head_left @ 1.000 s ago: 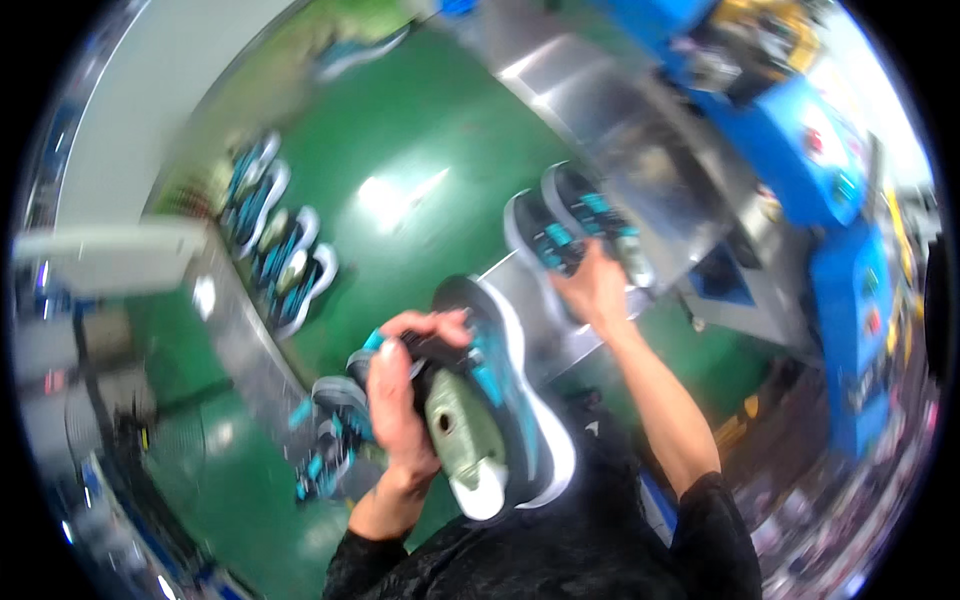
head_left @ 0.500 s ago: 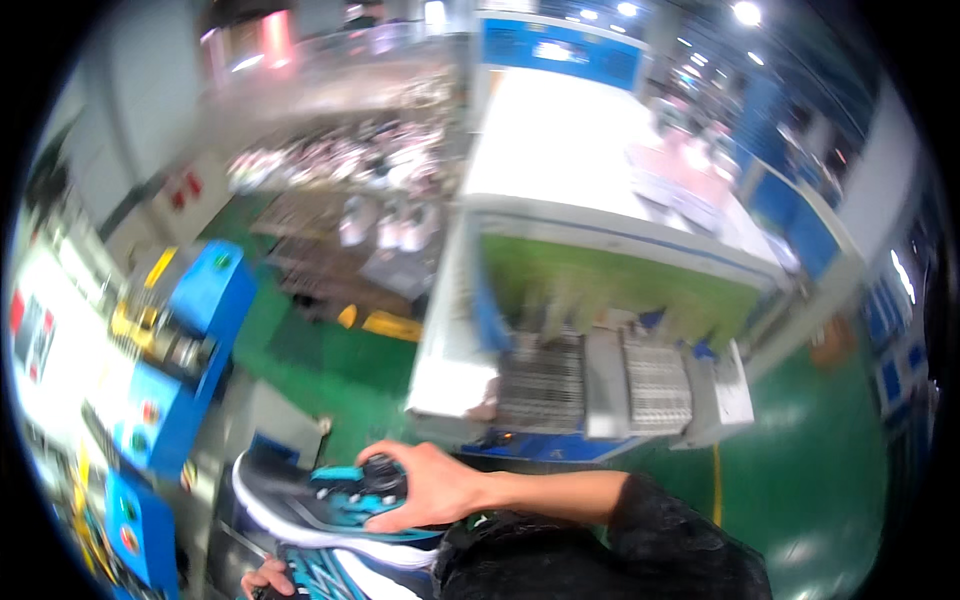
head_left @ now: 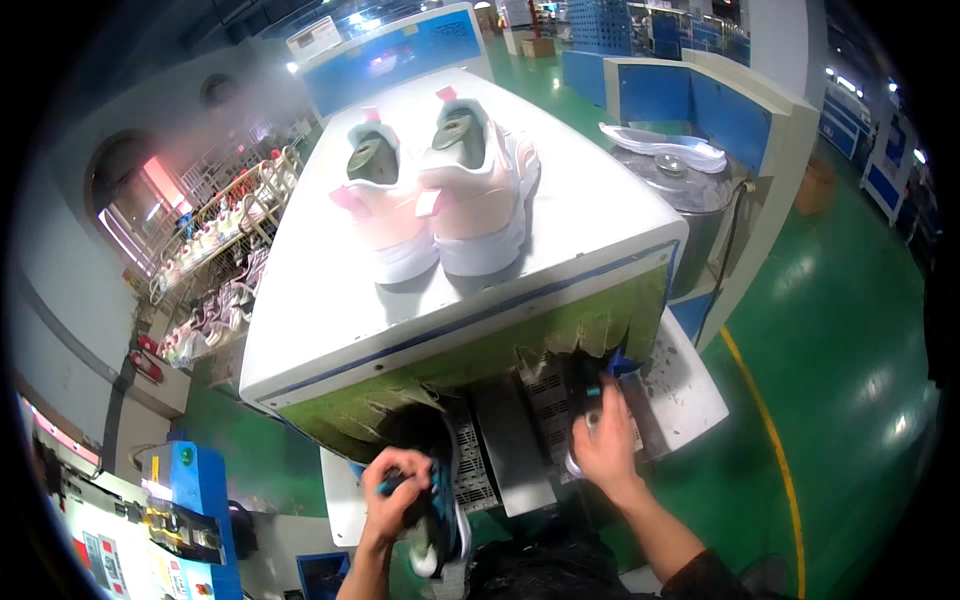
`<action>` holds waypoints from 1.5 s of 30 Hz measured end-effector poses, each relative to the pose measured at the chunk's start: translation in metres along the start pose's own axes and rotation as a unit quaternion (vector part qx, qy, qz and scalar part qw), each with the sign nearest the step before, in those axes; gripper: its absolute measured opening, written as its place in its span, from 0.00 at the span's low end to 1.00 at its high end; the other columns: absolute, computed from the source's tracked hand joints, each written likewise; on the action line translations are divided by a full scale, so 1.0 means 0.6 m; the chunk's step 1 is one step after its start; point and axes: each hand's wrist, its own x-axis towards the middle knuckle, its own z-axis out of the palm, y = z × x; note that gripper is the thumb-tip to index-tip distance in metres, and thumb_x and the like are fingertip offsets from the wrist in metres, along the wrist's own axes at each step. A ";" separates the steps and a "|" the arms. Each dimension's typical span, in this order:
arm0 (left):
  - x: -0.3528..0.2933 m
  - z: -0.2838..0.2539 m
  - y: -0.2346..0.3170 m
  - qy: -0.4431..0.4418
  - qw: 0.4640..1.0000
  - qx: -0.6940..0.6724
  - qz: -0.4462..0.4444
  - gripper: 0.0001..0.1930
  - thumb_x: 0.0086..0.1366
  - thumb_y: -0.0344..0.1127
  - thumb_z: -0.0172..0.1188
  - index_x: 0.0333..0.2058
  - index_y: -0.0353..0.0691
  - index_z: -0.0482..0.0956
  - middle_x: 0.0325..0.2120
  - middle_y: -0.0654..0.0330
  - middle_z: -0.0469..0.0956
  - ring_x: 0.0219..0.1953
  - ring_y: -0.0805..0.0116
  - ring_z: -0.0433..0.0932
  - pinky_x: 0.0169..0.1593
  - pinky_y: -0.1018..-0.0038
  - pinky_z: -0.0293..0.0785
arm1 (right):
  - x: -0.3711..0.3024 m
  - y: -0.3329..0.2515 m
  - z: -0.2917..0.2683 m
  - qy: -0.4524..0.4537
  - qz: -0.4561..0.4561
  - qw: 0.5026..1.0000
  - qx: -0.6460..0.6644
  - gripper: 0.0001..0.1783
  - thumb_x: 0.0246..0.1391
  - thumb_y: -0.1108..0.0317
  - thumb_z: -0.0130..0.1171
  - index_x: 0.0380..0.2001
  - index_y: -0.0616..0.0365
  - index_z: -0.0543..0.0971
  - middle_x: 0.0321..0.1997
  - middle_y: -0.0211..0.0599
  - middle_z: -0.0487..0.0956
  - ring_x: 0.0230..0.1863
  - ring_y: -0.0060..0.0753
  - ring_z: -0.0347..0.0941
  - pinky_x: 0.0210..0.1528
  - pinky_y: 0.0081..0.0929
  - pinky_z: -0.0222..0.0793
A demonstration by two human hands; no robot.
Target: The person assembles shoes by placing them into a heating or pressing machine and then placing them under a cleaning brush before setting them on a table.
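Note:
My left hand (head_left: 396,490) is closed on a black and teal sneaker (head_left: 443,500) with a white sole, gripping it around the collar. The toe end of that shoe goes under the torn green curtain (head_left: 480,362) of a white machine. Farther right, my right hand (head_left: 608,443) is closed on a second dark sneaker (head_left: 582,385) with a pale sole edge. Its front is also at the curtain, and my fingers hide part of it. Below the curtain lie perforated metal conveyor strips (head_left: 470,455) with a plain dark metal plate (head_left: 507,450) between them.
Pale pink and white sneakers (head_left: 470,205) stand on the white machine top (head_left: 310,320). A white sole (head_left: 665,145) lies on a round metal drum (head_left: 690,185) at the right. Shoe racks (head_left: 215,270) and a blue machine (head_left: 205,510) are at the left.
My view has turned right toward the white machine. Both sneakers have come from the lower left to its curtained opening and are now apart, one in each hand.

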 end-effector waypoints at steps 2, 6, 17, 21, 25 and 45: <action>0.029 -0.017 -0.055 -0.010 0.978 0.203 -0.047 0.11 0.50 0.27 0.60 0.34 0.36 0.72 0.29 0.60 0.75 0.36 0.72 0.73 0.44 0.75 0.69 | 0.018 0.005 0.026 -0.014 -0.019 1.000 0.016 0.32 0.47 0.72 0.53 0.56 0.70 0.61 0.54 0.62 0.67 0.56 0.64 0.62 0.56 0.44 0.61; 0.070 0.095 -0.040 0.099 0.963 0.243 0.066 0.17 0.51 0.27 0.59 0.43 0.35 0.74 0.41 0.55 0.76 0.45 0.62 0.74 0.51 0.70 0.69 | 0.030 -0.017 -0.030 0.141 -0.143 0.975 0.096 0.17 0.54 0.75 0.48 0.47 0.69 0.70 0.52 0.50 0.72 0.53 0.46 0.68 0.58 0.36 0.61; -0.516 0.168 0.003 0.552 0.820 0.152 0.024 0.16 0.60 0.32 0.52 0.46 0.34 0.71 0.41 0.47 0.76 0.45 0.53 0.76 0.49 0.67 0.71 | -0.388 -0.232 0.074 -0.613 -0.340 0.629 0.337 0.04 0.54 0.77 0.52 0.31 0.64 0.77 0.36 0.41 0.79 0.38 0.34 0.75 0.43 0.27 0.71; -0.781 0.223 0.065 0.778 0.614 0.132 0.002 0.16 0.62 0.34 0.52 0.48 0.36 0.71 0.42 0.51 0.76 0.47 0.59 0.75 0.52 0.67 0.70 | -0.600 -0.380 0.047 -0.776 -0.333 0.504 0.183 0.07 0.57 0.76 0.51 0.37 0.64 0.77 0.37 0.38 0.78 0.37 0.30 0.75 0.43 0.26 0.72; -0.947 0.437 0.036 0.985 0.112 0.081 -0.104 0.17 0.61 0.36 0.56 0.48 0.38 0.71 0.44 0.51 0.75 0.49 0.56 0.74 0.52 0.67 0.68 | -0.851 -0.442 0.018 -0.886 -0.405 0.159 0.159 0.09 0.60 0.73 0.51 0.41 0.65 0.75 0.40 0.39 0.78 0.37 0.30 0.75 0.44 0.25 0.72; -0.824 0.382 -0.086 0.934 -0.244 0.001 -0.262 0.13 0.50 0.24 0.56 0.37 0.36 0.75 0.44 0.54 0.77 0.53 0.45 0.71 0.55 0.61 0.68 | -1.356 -0.142 -0.276 -0.493 -0.784 -0.361 0.107 0.38 0.34 0.39 0.67 0.34 0.65 0.72 0.27 0.47 0.79 0.29 0.45 0.77 0.32 0.37 0.75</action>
